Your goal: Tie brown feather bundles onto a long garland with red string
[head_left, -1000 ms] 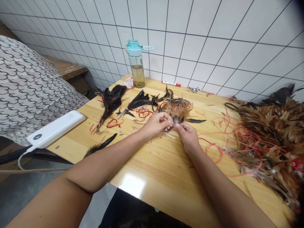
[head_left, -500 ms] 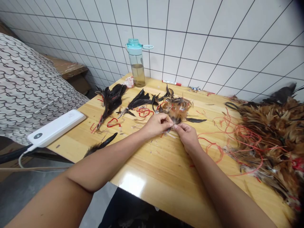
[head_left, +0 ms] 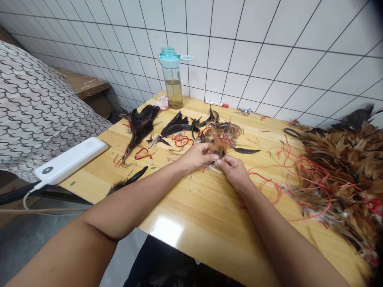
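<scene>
My left hand and my right hand meet over the middle of the table, thumbs and fingertips pinched close together. Between them is a small tuft of brown feathers, gripped near its base by both. How the quills lie under the fingertips is hidden. Just behind it lies a loose heap of brown and dark feathers mixed with red string. A single black feather sticks out beyond my right hand. Dark feather bunches rest to the left, near a tangle of red string.
A large pile of brown feathers covers the right end of the wooden table, with red strands tangled beside it. A water bottle and a red marker stand and lie by the tiled wall. A white power bank sits at the left edge.
The brown feather tuft now rises more plainly between my fingers. My hands have shifted only slightly, with the fingertips still together.
</scene>
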{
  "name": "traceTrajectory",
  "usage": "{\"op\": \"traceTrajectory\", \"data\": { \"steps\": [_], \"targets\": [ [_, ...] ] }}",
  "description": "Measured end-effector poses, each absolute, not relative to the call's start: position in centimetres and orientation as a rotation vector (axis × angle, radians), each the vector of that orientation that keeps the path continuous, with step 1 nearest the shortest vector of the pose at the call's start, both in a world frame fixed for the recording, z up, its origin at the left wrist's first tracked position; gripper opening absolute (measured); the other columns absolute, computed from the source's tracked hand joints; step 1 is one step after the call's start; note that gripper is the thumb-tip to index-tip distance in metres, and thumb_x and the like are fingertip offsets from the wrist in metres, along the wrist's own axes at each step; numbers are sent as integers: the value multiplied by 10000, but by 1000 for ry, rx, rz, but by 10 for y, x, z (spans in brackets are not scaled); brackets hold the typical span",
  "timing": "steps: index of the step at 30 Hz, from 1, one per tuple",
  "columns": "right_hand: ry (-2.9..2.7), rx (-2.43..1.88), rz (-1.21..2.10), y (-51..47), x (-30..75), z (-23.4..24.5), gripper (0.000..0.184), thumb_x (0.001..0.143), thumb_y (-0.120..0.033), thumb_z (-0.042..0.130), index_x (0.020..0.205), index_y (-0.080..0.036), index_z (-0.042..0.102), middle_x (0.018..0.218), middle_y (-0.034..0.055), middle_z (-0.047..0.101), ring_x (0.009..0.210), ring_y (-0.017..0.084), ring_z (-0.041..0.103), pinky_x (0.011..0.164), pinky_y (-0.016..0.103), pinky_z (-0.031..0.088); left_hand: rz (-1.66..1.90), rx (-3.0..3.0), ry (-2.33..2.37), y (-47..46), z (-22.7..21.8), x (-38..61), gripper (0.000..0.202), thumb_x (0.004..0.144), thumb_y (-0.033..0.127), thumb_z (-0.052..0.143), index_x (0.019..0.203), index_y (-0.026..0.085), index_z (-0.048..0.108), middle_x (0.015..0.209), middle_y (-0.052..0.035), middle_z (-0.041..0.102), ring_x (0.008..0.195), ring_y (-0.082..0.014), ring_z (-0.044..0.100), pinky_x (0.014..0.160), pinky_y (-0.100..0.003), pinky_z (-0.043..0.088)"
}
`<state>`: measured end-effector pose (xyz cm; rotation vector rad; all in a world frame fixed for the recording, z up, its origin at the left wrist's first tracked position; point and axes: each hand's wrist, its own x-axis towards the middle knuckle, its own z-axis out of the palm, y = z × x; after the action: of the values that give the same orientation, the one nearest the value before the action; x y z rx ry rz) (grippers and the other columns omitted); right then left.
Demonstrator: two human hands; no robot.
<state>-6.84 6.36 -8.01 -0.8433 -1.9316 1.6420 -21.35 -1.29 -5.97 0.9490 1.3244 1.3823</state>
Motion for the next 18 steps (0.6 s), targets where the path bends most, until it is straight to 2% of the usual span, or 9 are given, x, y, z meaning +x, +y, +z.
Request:
{"op": "traceTrajectory", "data": {
  "steps": [6,12,18],
  "targets": [
    [-2109,-818,1494,63,-67,-81,263,690,-435,589,606,-190,538,597,-18,483,613,125,420,600,265,352,1362,903,1223,-13,-58,-215,489,526,302,859,937,90,701,805,-43,685,691,-114,580,689,-251,440],
    [-2028,-793,1501,61,-69,-81,267,685,-430,636,595,-188,569,607,-20,504,625,124,445,617,264,374,1372,1076,1250,-13,-54,-215,311,592,277,804,834,111,699,838,-53,703,784,-146,612,774,-264,460],
    [-1835,-774,1723,59,-70,-79,295,656,-467,689,728,-183,662,696,1,612,679,140,508,662,272,413,1394,1245,1362,-14,-54,-216,175,699,246,684,824,124,674,864,-44,693,836,-151,613,786,-251,458]
  ]
}}
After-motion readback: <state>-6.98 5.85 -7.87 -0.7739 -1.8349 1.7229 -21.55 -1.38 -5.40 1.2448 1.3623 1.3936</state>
